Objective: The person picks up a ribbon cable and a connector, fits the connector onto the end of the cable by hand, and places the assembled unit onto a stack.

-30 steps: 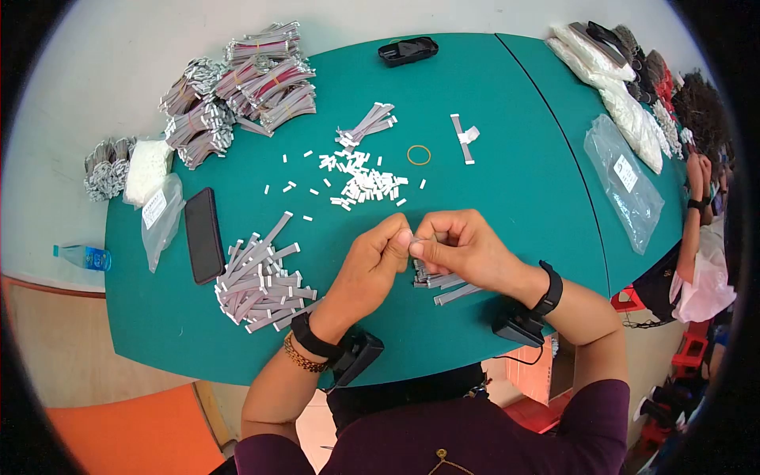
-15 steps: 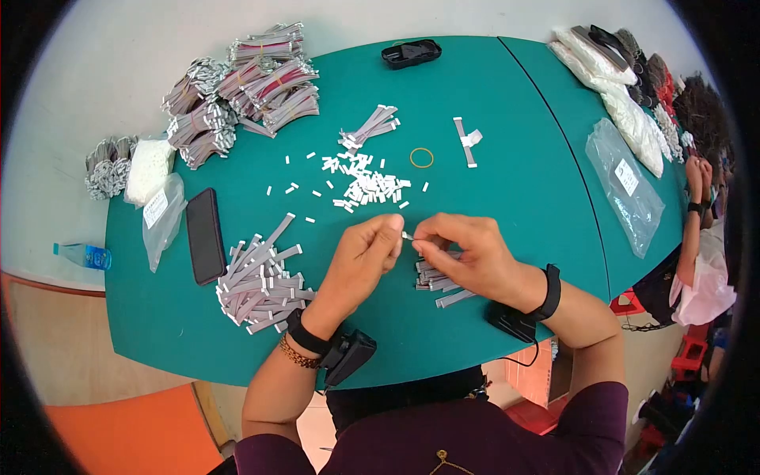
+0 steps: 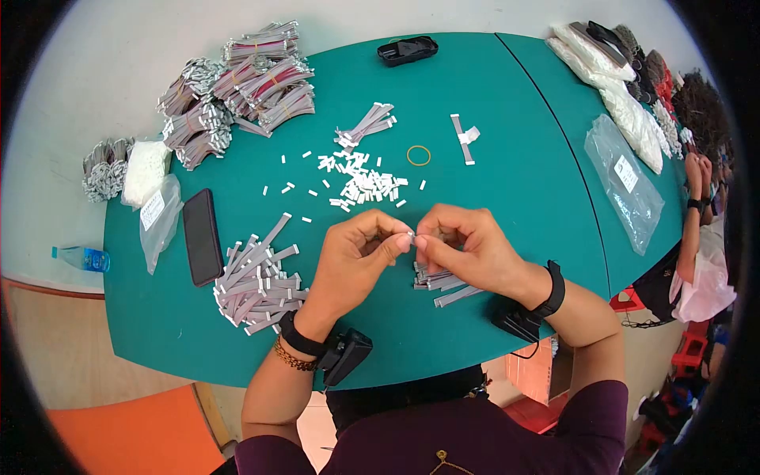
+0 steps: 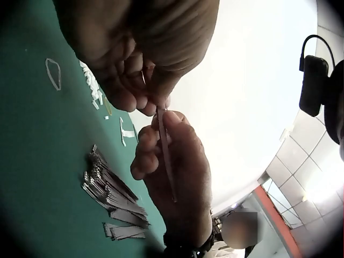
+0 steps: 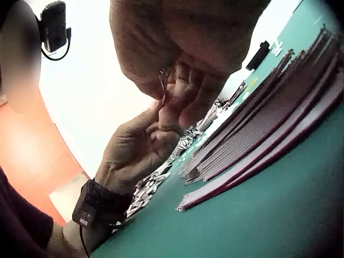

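Note:
Both hands meet fingertip to fingertip above the green table. My right hand pinches a short grey flat cable, which runs down along its palm in the left wrist view. At the cable's upper end, the thumb and fingertips of my left hand pinch a small piece that the fingers mostly hide. Under the right hand lies a stack of grey cables. Beyond the hands is a heap of small white connectors. A loose pile of white-ended cables lies left of the left hand.
A phone, bundled cables and a white bag are at the left. A rubber band, a labelled cable and a black case lie farther back. A clear plastic bag is at the right, near another person's arms.
The small gap between the hands half a second ago has closed, and the fingertips meet again. The left hand has turned, its thumb and forefinger now reaching out towards the right hand.

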The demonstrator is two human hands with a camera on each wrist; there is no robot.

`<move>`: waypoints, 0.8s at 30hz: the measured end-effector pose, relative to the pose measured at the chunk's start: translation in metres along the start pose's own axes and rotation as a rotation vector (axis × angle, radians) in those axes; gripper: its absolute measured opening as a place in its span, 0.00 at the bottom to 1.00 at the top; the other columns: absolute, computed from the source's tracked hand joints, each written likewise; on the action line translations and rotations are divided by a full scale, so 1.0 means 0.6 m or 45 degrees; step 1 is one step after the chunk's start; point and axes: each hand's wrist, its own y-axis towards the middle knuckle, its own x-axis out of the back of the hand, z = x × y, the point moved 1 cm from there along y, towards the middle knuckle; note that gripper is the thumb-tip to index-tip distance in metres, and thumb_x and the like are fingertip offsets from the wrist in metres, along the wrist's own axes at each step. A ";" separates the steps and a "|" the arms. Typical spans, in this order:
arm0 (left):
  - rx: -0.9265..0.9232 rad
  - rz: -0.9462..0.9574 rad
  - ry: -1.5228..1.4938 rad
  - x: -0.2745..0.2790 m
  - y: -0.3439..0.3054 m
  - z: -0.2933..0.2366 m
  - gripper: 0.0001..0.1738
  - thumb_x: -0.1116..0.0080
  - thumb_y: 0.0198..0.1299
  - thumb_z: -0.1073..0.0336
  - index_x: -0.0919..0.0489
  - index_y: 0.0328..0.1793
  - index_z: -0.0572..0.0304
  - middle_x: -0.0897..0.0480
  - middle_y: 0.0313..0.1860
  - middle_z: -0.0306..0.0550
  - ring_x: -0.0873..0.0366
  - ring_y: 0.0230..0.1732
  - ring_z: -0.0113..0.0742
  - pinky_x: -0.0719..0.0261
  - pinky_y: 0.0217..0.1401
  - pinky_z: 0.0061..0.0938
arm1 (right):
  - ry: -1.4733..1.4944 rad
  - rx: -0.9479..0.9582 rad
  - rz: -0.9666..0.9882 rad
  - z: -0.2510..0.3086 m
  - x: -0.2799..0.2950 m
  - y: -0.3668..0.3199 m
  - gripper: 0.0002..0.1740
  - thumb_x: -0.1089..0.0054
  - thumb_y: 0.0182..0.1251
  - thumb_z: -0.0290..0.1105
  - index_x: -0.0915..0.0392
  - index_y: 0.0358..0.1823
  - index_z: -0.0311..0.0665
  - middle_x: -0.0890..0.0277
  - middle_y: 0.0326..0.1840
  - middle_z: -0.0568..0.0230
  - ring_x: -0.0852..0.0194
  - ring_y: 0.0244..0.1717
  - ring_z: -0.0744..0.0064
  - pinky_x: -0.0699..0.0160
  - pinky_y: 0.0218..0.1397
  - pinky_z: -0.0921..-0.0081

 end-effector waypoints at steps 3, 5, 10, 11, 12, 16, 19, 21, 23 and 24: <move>0.000 0.012 -0.040 -0.001 -0.001 -0.001 0.07 0.41 0.61 0.68 0.21 0.39 0.66 0.20 0.31 0.39 0.26 0.31 0.20 0.28 0.32 0.15 | -0.148 0.061 0.025 0.002 0.003 0.000 0.06 0.45 0.65 0.26 0.26 0.30 0.32 0.30 0.17 0.72 0.36 0.19 0.89 0.39 0.20 0.84; 0.007 0.024 -0.057 -0.001 -0.001 -0.001 0.07 0.42 0.61 0.68 0.21 0.39 0.66 0.19 0.31 0.40 0.26 0.30 0.20 0.27 0.31 0.16 | -0.163 0.097 0.022 0.003 0.003 0.001 0.07 0.45 0.65 0.27 0.26 0.28 0.32 0.33 0.15 0.74 0.41 0.17 0.89 0.44 0.18 0.82; 0.047 0.029 -0.119 -0.003 -0.003 0.002 0.07 0.42 0.62 0.68 0.21 0.39 0.67 0.20 0.29 0.40 0.26 0.29 0.21 0.27 0.30 0.16 | -0.221 0.168 0.016 -0.002 0.004 0.000 0.07 0.45 0.64 0.26 0.25 0.27 0.33 0.36 0.13 0.73 0.44 0.15 0.88 0.48 0.16 0.81; 0.052 0.029 -0.124 -0.003 -0.004 0.003 0.07 0.42 0.62 0.68 0.21 0.39 0.67 0.20 0.29 0.40 0.26 0.29 0.21 0.27 0.30 0.16 | -0.265 0.188 0.020 -0.002 0.005 -0.001 0.07 0.45 0.64 0.26 0.25 0.27 0.33 0.36 0.12 0.72 0.44 0.14 0.88 0.48 0.16 0.81; 0.056 0.024 -0.118 -0.004 -0.004 0.003 0.07 0.42 0.62 0.69 0.21 0.38 0.67 0.20 0.29 0.40 0.26 0.29 0.21 0.27 0.30 0.16 | -0.293 0.196 0.019 -0.001 0.004 -0.002 0.07 0.45 0.63 0.26 0.25 0.27 0.34 0.36 0.12 0.71 0.44 0.14 0.87 0.48 0.16 0.80; 0.025 -0.011 -0.075 -0.009 -0.008 0.000 0.06 0.42 0.61 0.69 0.21 0.38 0.67 0.20 0.29 0.40 0.27 0.28 0.20 0.28 0.30 0.16 | -0.363 0.254 -0.011 -0.001 -0.001 -0.001 0.07 0.45 0.63 0.26 0.25 0.27 0.35 0.35 0.11 0.68 0.42 0.13 0.85 0.47 0.15 0.79; -0.005 -0.033 -0.013 -0.012 -0.010 -0.003 0.06 0.42 0.61 0.70 0.21 0.37 0.67 0.20 0.28 0.40 0.27 0.28 0.20 0.28 0.30 0.16 | -0.380 0.251 -0.021 -0.003 -0.002 -0.002 0.07 0.45 0.64 0.27 0.26 0.27 0.34 0.33 0.12 0.67 0.40 0.13 0.83 0.46 0.15 0.78; 0.006 -0.027 0.005 -0.011 -0.010 -0.004 0.06 0.42 0.61 0.69 0.21 0.37 0.67 0.20 0.28 0.40 0.27 0.28 0.21 0.28 0.29 0.16 | -0.361 0.228 -0.022 -0.003 -0.003 -0.004 0.07 0.45 0.64 0.27 0.26 0.28 0.34 0.32 0.13 0.67 0.39 0.13 0.83 0.45 0.16 0.79; 0.038 -0.009 -0.005 -0.005 -0.007 -0.006 0.07 0.42 0.61 0.68 0.21 0.37 0.67 0.21 0.28 0.40 0.27 0.27 0.21 0.29 0.29 0.16 | -0.311 0.210 -0.022 0.000 -0.007 -0.004 0.07 0.45 0.66 0.28 0.26 0.29 0.34 0.30 0.15 0.68 0.38 0.14 0.85 0.43 0.16 0.81; 0.079 -0.006 -0.082 -0.003 -0.006 -0.006 0.07 0.43 0.61 0.68 0.21 0.37 0.66 0.21 0.28 0.40 0.27 0.27 0.21 0.29 0.30 0.16 | -0.226 0.107 0.001 0.004 -0.006 -0.003 0.08 0.45 0.66 0.29 0.26 0.29 0.34 0.29 0.16 0.69 0.37 0.15 0.85 0.41 0.17 0.83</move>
